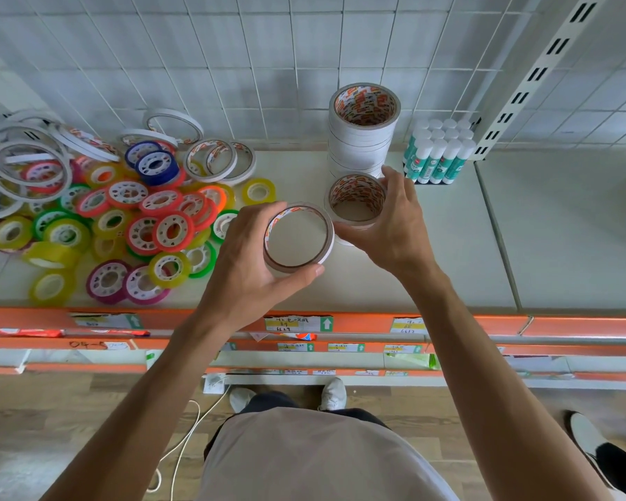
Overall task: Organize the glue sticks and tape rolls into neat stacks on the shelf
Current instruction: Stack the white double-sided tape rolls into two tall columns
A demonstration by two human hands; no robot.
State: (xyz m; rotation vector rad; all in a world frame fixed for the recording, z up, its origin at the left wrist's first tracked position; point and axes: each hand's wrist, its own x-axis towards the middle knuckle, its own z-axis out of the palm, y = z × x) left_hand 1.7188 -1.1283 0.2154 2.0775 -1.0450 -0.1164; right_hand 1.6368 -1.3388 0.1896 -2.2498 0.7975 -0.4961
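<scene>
My left hand (246, 269) grips a white tape roll (299, 238) with a red-printed core, held just above the shelf (485, 229). Right beside it, my right hand (391, 226) wraps its fingers round a short stack of the same white rolls (356, 200). Behind that stands a taller stack of white rolls (364, 128). Upright glue sticks (438, 153) with white caps and teal labels are grouped at the back right. A loose heap of small coloured tape rolls (131, 218) and thin white rolls (29, 164) covers the shelf's left side.
The shelf's front edge is an orange strip with price labels (297, 324). A wire grid back wall (232, 66) and a slotted upright post (535, 74) bound the shelf. Lower shelves, a wooden floor, a white cable and another person's shoe (586, 435) lie below.
</scene>
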